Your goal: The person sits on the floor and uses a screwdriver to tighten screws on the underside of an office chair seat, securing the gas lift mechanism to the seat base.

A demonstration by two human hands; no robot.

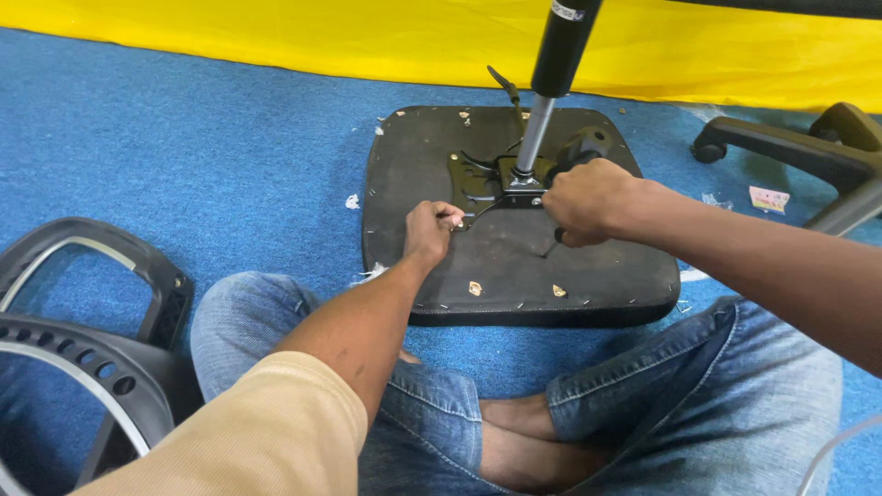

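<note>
On the upturned seat, left hand pinching a bolt, right hand gripping a tool.

Under both hands: seat underside, matt black fabric, stapled. Beside right hand: bright metal rod, glossy black cylinder. Around: rough blue carpet.

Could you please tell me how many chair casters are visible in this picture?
2, both at the right edge by the yellow sheet: one caster at the tip of a dark base leg on the blue carpet, one caster just right of it. More may lie outside the frame.
</note>
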